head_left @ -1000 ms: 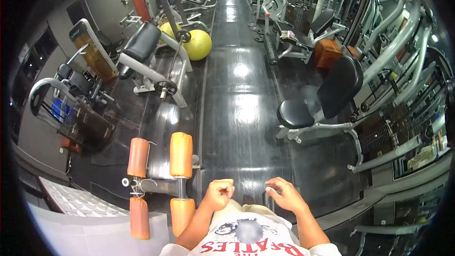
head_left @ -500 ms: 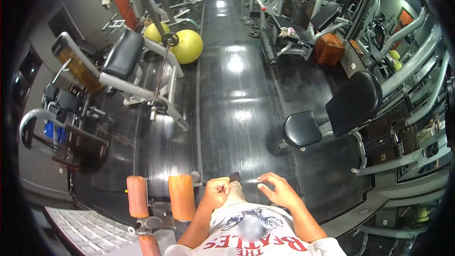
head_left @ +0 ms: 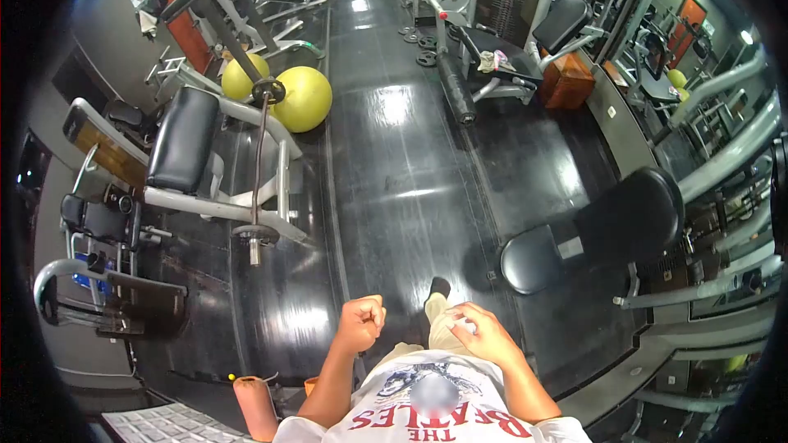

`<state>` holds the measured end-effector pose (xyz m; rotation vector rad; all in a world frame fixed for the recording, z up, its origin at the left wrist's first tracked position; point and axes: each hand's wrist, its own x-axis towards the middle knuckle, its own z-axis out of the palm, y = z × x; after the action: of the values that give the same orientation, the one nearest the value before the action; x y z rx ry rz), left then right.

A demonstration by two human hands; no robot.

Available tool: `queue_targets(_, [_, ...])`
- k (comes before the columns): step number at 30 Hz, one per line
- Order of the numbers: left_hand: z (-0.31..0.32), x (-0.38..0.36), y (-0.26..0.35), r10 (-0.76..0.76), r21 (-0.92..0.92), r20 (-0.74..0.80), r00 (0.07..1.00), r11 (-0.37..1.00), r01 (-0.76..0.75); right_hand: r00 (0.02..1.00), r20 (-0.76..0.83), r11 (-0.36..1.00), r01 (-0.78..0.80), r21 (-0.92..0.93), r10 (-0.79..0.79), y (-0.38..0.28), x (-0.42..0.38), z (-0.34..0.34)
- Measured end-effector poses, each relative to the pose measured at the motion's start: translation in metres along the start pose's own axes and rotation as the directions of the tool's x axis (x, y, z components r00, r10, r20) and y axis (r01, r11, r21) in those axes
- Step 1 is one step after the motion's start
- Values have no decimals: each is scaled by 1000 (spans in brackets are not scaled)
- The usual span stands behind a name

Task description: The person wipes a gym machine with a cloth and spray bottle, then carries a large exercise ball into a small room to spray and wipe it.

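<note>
My left hand (head_left: 362, 324) is closed in a loose fist in front of my left hip, and nothing shows in it. My right hand (head_left: 480, 335) hangs in front of my right thigh, its fingers loosely bent and apart from the thumb. Neither hand touches any equipment. Below them are my white printed T-shirt (head_left: 394, 410) and light trousers (head_left: 439, 324), with one dark shoe (head_left: 440, 286) stepped forward. Closest to my left arm is a pink foam roller pad (head_left: 255, 406), partly cut off by the lower edge.
A padded bench (head_left: 185, 139) and a barbell (head_left: 261, 164) stand at left, beside a yellow exercise ball (head_left: 302, 99). At right is a machine with a black seat (head_left: 532, 265). Farther up are an orange-brown box (head_left: 566, 82) and small weight plates (head_left: 426, 57). Black flooring (head_left: 402, 197) runs ahead between the machines.
I have moved forward: the roller pads slid down and back, while the bench and seat came nearer. A foot swung ahead. My right hand's fingers have curled more; the left stays closed.
</note>
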<state>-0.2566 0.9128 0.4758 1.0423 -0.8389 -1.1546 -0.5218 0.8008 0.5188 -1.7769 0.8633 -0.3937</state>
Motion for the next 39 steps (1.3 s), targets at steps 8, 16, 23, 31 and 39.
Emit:
queue_targets(8, [-4,145,0,-13,2,-65,998,1000,13,1000,16,999,16,-37,-15,38,160,-63])
queue_targets(16, [-22,331,37,84,63,-176,981,995,-74,993,24,985,121,-125,-119,12,340,-171])
queue_targets(23, [-58,441,33,42,-23,-242,969,999,-49,988,123,994,100,-36,-94,7,454,-202])
queue_targets(31, [-111,606,34,-40,-21,-193,980,999,37,985,173,997,33,-69,-21,19,599,-237])
queue_targets(39, [-134,784,68,20,122,-47,999,992,-14,994,96,993,67,-96,-58,-19,734,-309])
